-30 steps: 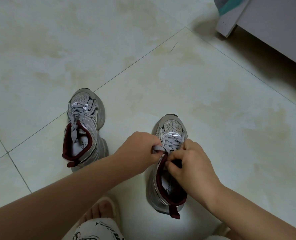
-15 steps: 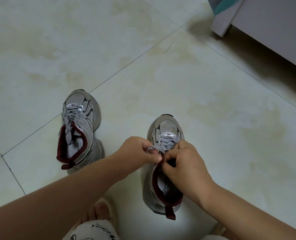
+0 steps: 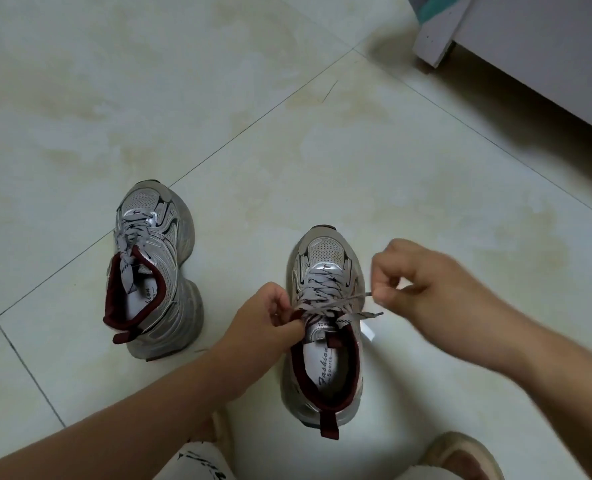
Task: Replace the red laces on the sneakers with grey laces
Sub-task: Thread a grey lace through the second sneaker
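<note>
Sneakers sit side by side on the tiled floor [image 3: 322, 140], both threaded with grey laces — the left sneaker [image 3: 156, 268] stands alone, its lace ends tucked in at the maroon collar. At the right sneaker [image 3: 325, 323], the left hand [image 3: 270, 323] pinches the grey lace [image 3: 325, 296] by the tongue, while the right hand [image 3: 422, 285] — fingers clenched on the lace's tip — draws it taut out to the side.

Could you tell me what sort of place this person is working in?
Probably a room at home: a pale tiled floor with grout lines, a white furniture corner at top right, and the person sitting low on the floor in slippers.
</note>
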### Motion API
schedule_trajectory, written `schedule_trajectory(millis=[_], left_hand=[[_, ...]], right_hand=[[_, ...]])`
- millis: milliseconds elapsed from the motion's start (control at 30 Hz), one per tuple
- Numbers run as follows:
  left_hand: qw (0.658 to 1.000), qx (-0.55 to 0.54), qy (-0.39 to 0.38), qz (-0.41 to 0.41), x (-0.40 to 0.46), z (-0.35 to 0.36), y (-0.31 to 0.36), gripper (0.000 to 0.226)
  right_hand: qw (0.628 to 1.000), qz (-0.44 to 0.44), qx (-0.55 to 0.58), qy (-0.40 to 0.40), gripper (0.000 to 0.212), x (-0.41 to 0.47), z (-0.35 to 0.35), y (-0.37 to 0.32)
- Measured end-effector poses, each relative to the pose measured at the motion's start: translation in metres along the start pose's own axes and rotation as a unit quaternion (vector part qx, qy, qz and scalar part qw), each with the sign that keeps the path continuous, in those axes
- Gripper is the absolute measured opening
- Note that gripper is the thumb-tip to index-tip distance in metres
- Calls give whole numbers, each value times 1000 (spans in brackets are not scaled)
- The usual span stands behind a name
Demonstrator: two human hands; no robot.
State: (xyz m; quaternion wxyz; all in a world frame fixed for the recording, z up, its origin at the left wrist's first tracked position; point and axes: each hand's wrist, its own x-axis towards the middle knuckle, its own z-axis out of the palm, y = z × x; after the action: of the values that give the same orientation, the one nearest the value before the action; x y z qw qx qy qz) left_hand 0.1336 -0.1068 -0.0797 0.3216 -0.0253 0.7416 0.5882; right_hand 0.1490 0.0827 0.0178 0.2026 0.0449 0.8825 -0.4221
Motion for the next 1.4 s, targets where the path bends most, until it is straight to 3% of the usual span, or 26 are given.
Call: schedule_trajectory(millis=[100,200,267,333,400,500,700,800,900,1033,1200,1267,1400], left_hand=[[998,55,-13,25,-3,4,-1,27],[997,67,-25,24,-4,0,3,23],[996,84,1,21,-1,-5,8,19],[987,147,54,46,8,-9,16,21],[963,240,68,105,18,-7,29,25],[922,357,13,146,34,1,44,9],[852,512,-37,106,52,12,59,11],[798,593,-61,84,59,17,66,15],[778,620,-67,73,62,20,70,33],[816,573,-68,41,60,17,70,33],[932,359,-49,-33,49,6,53,19],[949,312,-29,-35,47,4,46,22],[956,293,-25,6,45,1,45,26]], right_hand=[[997,53,48,-31,26,-9,-12,5],[989,125,15,-72,20,-6,-8,22],[989,146,-2,-34,16,2,-8,31],[988,129,56,60,15,14,-6,34],[991,89,39,88,14,28,5,30],[994,62,-87,36,8,49,25,26],[976,32,-213,18,13,64,40,30],[957,5,-289,-15,10,69,42,29],[940,-36,-338,-34,19,71,45,27],[945,-81,-317,-28,16,71,44,32],[968,-60,-245,6,6,60,43,41],[976,-52,-210,14,14,56,44,43],[990,-35,-138,16,8,53,36,38]])
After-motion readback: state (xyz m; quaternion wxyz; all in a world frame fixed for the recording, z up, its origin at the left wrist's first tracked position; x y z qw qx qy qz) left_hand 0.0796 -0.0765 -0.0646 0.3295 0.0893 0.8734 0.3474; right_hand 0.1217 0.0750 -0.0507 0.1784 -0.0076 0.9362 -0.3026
